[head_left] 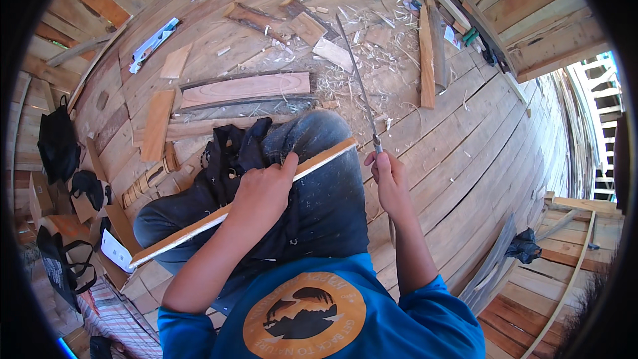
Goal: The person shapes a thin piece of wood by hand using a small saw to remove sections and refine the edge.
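Fingers of the left hand hold a slat flat across the lap, the right hand grips a long blade, and one slip could cut a knee.

One head-worn fisheye view looks steeply down from close above the person's lap, facing forward over the plank floor, whose boards curve toward the dark round rim. The forearms enter from the lower edge, with the left hand and right hand near centre frame; wood scraps fill the upper half.
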`<state>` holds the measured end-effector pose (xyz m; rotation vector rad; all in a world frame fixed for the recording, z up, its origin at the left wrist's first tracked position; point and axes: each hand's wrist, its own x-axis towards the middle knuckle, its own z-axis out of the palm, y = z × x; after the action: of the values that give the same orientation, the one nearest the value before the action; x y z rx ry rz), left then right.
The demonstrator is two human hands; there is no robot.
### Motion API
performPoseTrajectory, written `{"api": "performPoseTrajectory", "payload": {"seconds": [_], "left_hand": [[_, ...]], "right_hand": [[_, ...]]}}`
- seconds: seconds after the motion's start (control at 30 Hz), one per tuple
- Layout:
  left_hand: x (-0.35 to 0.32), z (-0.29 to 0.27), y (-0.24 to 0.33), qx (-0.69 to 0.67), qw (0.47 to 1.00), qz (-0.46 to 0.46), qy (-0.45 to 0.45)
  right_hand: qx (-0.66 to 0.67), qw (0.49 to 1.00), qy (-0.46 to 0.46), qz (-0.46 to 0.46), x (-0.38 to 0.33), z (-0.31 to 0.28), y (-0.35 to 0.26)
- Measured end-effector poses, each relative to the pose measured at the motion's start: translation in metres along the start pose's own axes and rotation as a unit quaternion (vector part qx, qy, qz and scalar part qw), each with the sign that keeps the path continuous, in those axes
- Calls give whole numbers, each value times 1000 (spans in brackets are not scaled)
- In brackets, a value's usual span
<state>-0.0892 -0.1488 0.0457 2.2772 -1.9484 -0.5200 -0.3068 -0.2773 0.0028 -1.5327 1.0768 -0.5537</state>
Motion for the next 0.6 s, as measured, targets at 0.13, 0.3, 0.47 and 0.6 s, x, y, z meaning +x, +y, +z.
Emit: {"api": "performPoseTrajectory", "payload": {"seconds": [0.13, 0.3, 0.47, 0.6], "left_hand": [[-2, 17, -1, 25, 1000, 1, 17], [0, 20, -3, 7, 1000, -3, 19], [14, 10, -13, -38, 998, -27, -30], [34, 1, -32, 1, 999, -25, -35]], "right_hand": [[-5, 1000, 11, -14, -2, 4, 5], [-20, 998, -7, -53, 2, 12, 15], [-38, 998, -8, -56, 2, 18, 11], [-49, 997, 0, -63, 2, 16, 14]]}}
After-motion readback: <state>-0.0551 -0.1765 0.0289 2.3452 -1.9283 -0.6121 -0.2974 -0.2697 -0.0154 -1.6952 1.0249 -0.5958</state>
